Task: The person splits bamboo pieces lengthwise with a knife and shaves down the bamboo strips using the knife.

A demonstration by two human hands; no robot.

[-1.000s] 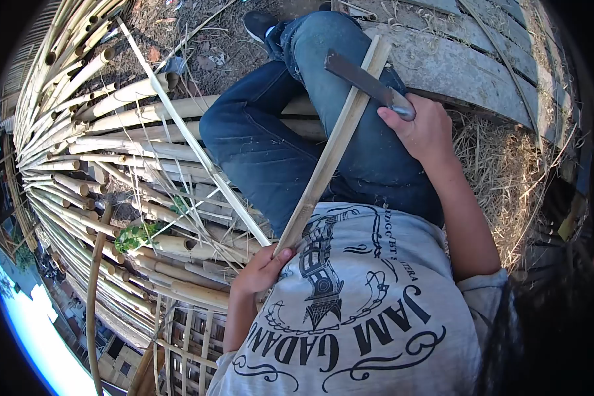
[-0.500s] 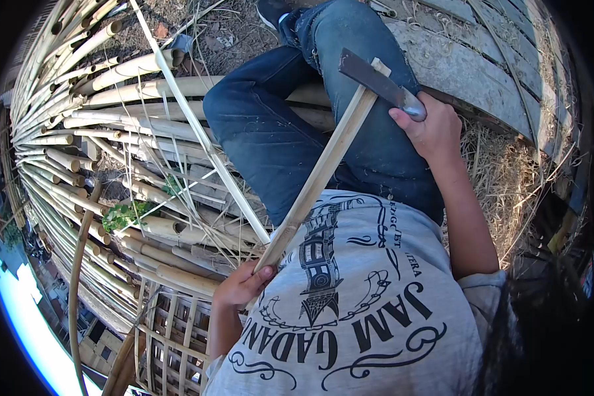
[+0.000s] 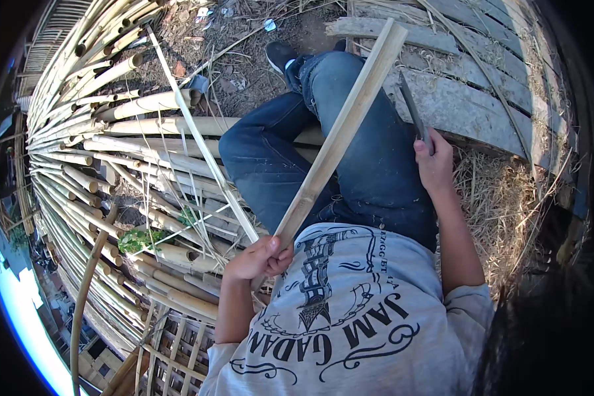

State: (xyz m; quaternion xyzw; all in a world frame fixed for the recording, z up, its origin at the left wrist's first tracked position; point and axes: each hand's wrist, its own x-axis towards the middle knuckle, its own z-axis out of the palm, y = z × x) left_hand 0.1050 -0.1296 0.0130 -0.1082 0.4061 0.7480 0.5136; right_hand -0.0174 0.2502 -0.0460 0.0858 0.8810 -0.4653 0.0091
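Note:
My left hand (image 3: 261, 259) is closed round the lower end of a long split bamboo strip (image 3: 340, 142). The strip slants up and away across my lap, its far end beyond my thigh. In my right hand (image 3: 437, 162) is a knife (image 3: 412, 109), its dark blade pointing up and away, seen nearly edge-on. The fingers wrap the handle and hide most of it. Blade and strip are apart. Another pale thin bamboo strip (image 3: 198, 135) lies to the left, its near end close to my left hand.
Stacked bamboo poles (image 3: 79, 175) fill the left side. A plank platform (image 3: 468, 86) stands at the upper right, with shavings on it. Straw-like shavings (image 3: 488, 204) lie beside my right arm. A woven bamboo lattice (image 3: 178, 346) is at the lower left.
The knife has come away from the strip's far end and turned from lying across it to pointing away. The strip now reaches farther up and right, its broad face more visible.

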